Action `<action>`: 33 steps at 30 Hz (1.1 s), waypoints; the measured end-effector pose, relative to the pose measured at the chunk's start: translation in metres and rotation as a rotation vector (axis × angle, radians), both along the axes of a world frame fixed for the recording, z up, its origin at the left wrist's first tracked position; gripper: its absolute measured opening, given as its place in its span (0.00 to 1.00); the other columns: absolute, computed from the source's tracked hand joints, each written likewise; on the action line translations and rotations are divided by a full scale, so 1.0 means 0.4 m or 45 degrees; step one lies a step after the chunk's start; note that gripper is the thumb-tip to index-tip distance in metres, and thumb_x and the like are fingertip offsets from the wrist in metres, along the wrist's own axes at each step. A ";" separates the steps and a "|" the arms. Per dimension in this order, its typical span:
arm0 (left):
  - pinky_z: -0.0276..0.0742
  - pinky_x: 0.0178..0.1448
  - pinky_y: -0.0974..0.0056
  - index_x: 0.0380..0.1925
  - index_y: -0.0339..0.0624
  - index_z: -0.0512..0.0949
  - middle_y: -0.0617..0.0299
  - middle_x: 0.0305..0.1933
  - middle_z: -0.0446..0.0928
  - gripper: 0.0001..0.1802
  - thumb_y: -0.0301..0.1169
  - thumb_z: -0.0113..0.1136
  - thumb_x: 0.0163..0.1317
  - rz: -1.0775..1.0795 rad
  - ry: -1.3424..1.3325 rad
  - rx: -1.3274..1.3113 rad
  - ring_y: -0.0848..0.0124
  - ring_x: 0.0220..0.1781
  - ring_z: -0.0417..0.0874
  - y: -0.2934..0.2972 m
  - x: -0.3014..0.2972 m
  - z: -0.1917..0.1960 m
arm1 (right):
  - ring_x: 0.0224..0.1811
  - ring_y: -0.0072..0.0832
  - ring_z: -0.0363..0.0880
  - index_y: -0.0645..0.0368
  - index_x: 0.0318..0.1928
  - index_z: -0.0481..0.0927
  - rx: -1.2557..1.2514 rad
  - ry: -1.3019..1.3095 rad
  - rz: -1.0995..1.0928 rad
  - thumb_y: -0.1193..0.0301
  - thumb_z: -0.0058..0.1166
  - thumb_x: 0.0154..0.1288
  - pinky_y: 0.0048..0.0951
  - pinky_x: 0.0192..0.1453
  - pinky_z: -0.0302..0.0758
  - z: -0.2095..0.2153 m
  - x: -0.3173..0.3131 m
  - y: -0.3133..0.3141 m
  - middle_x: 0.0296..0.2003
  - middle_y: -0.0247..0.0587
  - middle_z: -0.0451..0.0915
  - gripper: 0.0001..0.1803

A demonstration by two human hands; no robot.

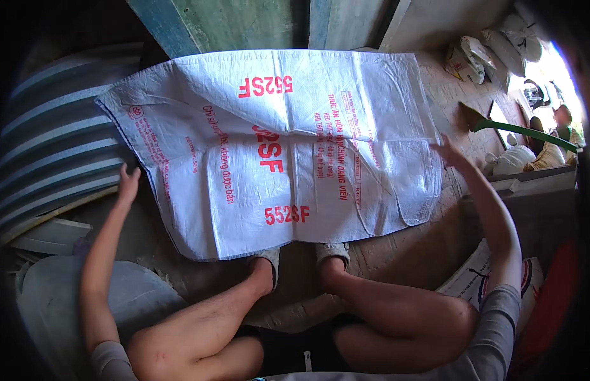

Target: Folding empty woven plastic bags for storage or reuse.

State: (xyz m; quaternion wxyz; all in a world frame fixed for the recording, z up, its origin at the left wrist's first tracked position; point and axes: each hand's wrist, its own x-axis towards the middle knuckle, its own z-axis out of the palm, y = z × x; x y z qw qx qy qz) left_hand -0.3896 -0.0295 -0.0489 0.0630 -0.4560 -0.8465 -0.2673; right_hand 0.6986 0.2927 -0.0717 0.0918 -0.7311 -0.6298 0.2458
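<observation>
A large white woven plastic sack (320, 159) with red print lies spread in front of me, creased across its middle. Its near edge reaches my feet. My left hand (128, 184) is just off the sack's left edge, thumb and fingers apart, holding nothing. At the right edge, my right hand (450, 154) has its fingers stretched out toward the sack, close to or touching it; I cannot tell which.
Corrugated metal sheets (72, 133) stand along the left. A broom with a green handle (530, 132) leans at the right, near several filled bags (488, 54). Behind the sack rises a greenish wooden panel (250, 25). Another printed sack (469, 273) lies by my right arm.
</observation>
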 end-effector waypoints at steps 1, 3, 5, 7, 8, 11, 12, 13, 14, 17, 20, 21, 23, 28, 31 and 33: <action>0.80 0.49 0.60 0.75 0.42 0.57 0.47 0.61 0.77 0.46 0.54 0.63 0.66 0.031 -0.012 -0.084 0.65 0.50 0.81 -0.103 0.035 -0.048 | 0.48 0.44 0.83 0.54 0.77 0.56 -0.214 0.050 -0.084 0.51 0.65 0.64 0.45 0.43 0.81 -0.060 -0.106 -0.074 0.55 0.53 0.79 0.48; 0.77 0.56 0.41 0.79 0.53 0.50 0.48 0.70 0.68 0.52 0.62 0.60 0.63 0.322 -0.907 -0.584 0.56 0.58 0.77 -0.124 0.230 -0.203 | 0.54 0.44 0.82 0.61 0.73 0.64 -0.365 0.126 -0.165 0.52 0.65 0.63 0.45 0.55 0.80 0.001 -0.152 -0.193 0.55 0.53 0.81 0.44; 0.74 0.59 0.36 0.80 0.55 0.46 0.49 0.73 0.65 0.54 0.64 0.59 0.63 0.284 -1.007 -0.653 0.53 0.64 0.75 -0.141 0.250 -0.208 | 0.53 0.44 0.81 0.60 0.65 0.71 -0.333 0.364 -0.185 0.48 0.66 0.61 0.52 0.52 0.80 -0.038 -0.083 -0.224 0.56 0.51 0.80 0.40; 0.72 0.64 0.37 0.80 0.55 0.46 0.48 0.75 0.63 0.54 0.65 0.58 0.63 0.310 -1.024 -0.709 0.49 0.68 0.72 -0.178 0.279 -0.195 | 0.54 0.45 0.80 0.59 0.65 0.72 -0.430 0.338 -0.224 0.46 0.64 0.62 0.54 0.52 0.79 -0.045 -0.083 -0.255 0.55 0.50 0.80 0.39; 0.72 0.64 0.37 0.80 0.55 0.46 0.48 0.75 0.63 0.54 0.65 0.58 0.63 0.327 -1.016 -0.703 0.49 0.68 0.72 -0.186 0.297 -0.186 | 0.54 0.46 0.80 0.57 0.64 0.73 -0.525 0.301 -0.272 0.44 0.63 0.63 0.57 0.52 0.78 -0.043 -0.086 -0.270 0.55 0.50 0.80 0.38; 0.66 0.69 0.36 0.79 0.53 0.46 0.45 0.76 0.61 0.53 0.64 0.58 0.64 0.228 -1.223 -0.712 0.43 0.72 0.68 -0.187 0.334 -0.174 | 0.57 0.47 0.78 0.55 0.61 0.75 -0.494 0.250 -0.385 0.39 0.60 0.62 0.60 0.55 0.75 -0.034 -0.025 -0.288 0.53 0.47 0.80 0.38; 0.64 0.70 0.35 0.79 0.52 0.46 0.44 0.77 0.60 0.53 0.64 0.57 0.64 0.218 -1.226 -0.683 0.42 0.73 0.67 -0.170 0.347 -0.173 | 0.58 0.47 0.78 0.54 0.60 0.75 -0.489 0.271 -0.381 0.38 0.60 0.62 0.61 0.55 0.75 -0.032 0.015 -0.284 0.53 0.46 0.80 0.38; 0.64 0.70 0.35 0.77 0.50 0.52 0.45 0.75 0.63 0.50 0.63 0.58 0.64 0.223 -1.228 -0.645 0.43 0.73 0.67 -0.153 0.362 -0.167 | 0.57 0.47 0.78 0.54 0.60 0.75 -0.475 0.262 -0.407 0.37 0.60 0.62 0.61 0.55 0.74 -0.034 0.044 -0.283 0.54 0.46 0.79 0.38; 0.64 0.70 0.35 0.77 0.50 0.52 0.45 0.75 0.63 0.50 0.63 0.58 0.64 0.242 -1.225 -0.637 0.43 0.73 0.67 -0.148 0.358 -0.154 | 0.56 0.47 0.78 0.54 0.60 0.76 -0.459 0.255 -0.428 0.37 0.60 0.62 0.62 0.55 0.74 -0.036 0.058 -0.275 0.55 0.46 0.79 0.39; 0.72 0.63 0.38 0.70 0.44 0.65 0.51 0.65 0.75 0.38 0.54 0.60 0.68 0.120 -1.314 -0.402 0.56 0.64 0.77 -0.140 0.351 -0.114 | 0.51 0.45 0.81 0.54 0.60 0.76 -0.514 0.328 -0.447 0.41 0.62 0.63 0.54 0.55 0.77 -0.042 0.064 -0.257 0.53 0.46 0.81 0.35; 0.77 0.56 0.61 0.66 0.41 0.70 0.58 0.53 0.82 0.28 0.40 0.62 0.70 -0.147 -1.160 -0.283 0.68 0.52 0.82 -0.148 0.280 -0.073 | 0.43 0.37 0.83 0.54 0.62 0.75 -0.256 0.466 -0.120 0.52 0.66 0.64 0.41 0.52 0.80 -0.088 0.127 -0.213 0.47 0.44 0.84 0.31; 0.78 0.54 0.63 0.71 0.45 0.67 0.57 0.49 0.83 0.31 0.35 0.63 0.70 -0.135 -1.147 -0.277 0.70 0.48 0.82 -0.133 0.285 -0.084 | 0.43 0.37 0.83 0.54 0.62 0.75 -0.238 0.444 -0.132 0.52 0.66 0.64 0.41 0.52 0.80 -0.084 0.185 -0.217 0.47 0.44 0.84 0.31; 0.79 0.54 0.63 0.73 0.48 0.64 0.56 0.48 0.83 0.33 0.33 0.62 0.70 -0.107 -1.194 -0.273 0.70 0.47 0.82 -0.156 0.297 -0.057 | 0.38 0.29 0.82 0.55 0.59 0.79 0.304 0.049 -0.036 0.63 0.68 0.64 0.32 0.47 0.80 -0.112 0.168 -0.245 0.40 0.41 0.85 0.25; 0.78 0.57 0.66 0.69 0.48 0.71 0.59 0.47 0.83 0.25 0.28 0.58 0.72 -0.333 -1.162 -0.421 0.73 0.49 0.81 -0.151 0.286 0.084 | 0.39 0.24 0.81 0.56 0.52 0.84 0.052 0.392 0.106 0.70 0.65 0.65 0.29 0.45 0.79 0.043 0.079 -0.189 0.41 0.38 0.84 0.15; 0.76 0.60 0.66 0.59 0.41 0.80 0.62 0.48 0.83 0.17 0.30 0.57 0.72 -0.255 -1.206 -0.742 0.74 0.51 0.81 -0.092 0.235 0.122 | 0.39 0.23 0.81 0.58 0.49 0.85 -0.112 0.415 0.187 0.70 0.63 0.66 0.27 0.45 0.79 0.063 0.091 -0.153 0.41 0.37 0.84 0.12; 0.76 0.61 0.66 0.57 0.40 0.81 0.62 0.48 0.83 0.16 0.30 0.58 0.72 -0.250 -1.193 -0.872 0.74 0.51 0.81 -0.055 0.217 0.144 | 0.39 0.22 0.81 0.60 0.49 0.85 -0.230 0.439 0.141 0.68 0.62 0.67 0.27 0.46 0.79 0.084 0.071 -0.138 0.40 0.36 0.84 0.13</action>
